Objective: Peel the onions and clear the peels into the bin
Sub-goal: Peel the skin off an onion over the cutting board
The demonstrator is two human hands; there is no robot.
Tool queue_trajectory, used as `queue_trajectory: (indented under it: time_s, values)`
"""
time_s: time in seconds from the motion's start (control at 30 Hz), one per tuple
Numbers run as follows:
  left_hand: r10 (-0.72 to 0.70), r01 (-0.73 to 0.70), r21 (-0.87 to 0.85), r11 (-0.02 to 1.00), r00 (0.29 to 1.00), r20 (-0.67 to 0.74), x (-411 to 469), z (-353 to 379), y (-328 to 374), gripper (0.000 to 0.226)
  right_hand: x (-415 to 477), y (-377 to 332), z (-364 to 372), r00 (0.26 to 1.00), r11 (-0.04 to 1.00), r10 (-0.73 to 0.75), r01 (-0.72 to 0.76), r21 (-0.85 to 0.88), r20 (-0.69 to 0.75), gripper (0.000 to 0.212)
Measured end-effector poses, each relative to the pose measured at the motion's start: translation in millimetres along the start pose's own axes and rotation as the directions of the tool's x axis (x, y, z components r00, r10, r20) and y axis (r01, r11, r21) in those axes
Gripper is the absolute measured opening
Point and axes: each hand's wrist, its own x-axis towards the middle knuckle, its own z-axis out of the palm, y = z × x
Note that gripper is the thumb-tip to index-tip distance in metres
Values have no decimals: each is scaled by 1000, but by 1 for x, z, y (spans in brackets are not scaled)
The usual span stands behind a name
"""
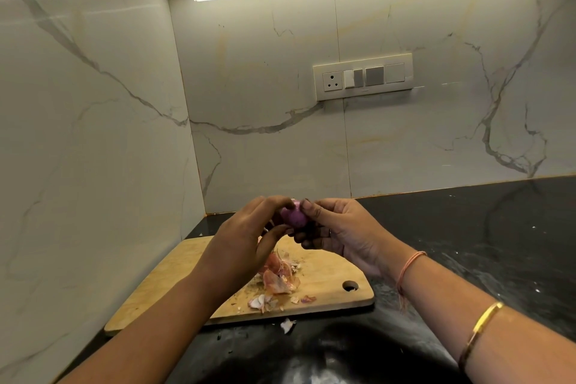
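Left hand (249,237) and right hand (336,234) both pinch one mostly bare purple onion (294,216) between them; shed peels (279,277) lie below on the cutting board (327,265), uncleared, no bin visible.

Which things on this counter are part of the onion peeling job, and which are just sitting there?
In the job: onion, gripped by left hand and right hand; pile of peels on the chopping board; stray peel on the counter. No bin shows.
Just there: switch panel; gold bangle.
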Motion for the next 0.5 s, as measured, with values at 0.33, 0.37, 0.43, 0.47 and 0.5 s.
queue_trajectory:
  time_s: [0.33,0.37,0.43,0.47,0.5]
  values:
    - [-77,77,-59,995,997,7,-1,-1,-2,29,0,1,-1,1000,1000,-11,11,-5,23,25]
    - [-96,96,-99,990,995,11,-1,0,-2,31,0,0,-1,1000,1000,-21,21,-11,20,25]
    - [-149,150,-214,965,989,20,-1,0,0,43,-1,0,-1,999,999,-37,37,-20,15,29]
    - [-178,178,-274,945,984,25,-1,0,2,44,-1,0,-1,999,999,-42,42,-30,15,30]
    - [-203,202,-322,925,979,30,-1,0,3,44,-1,0,0,999,998,-45,45,-45,15,31]
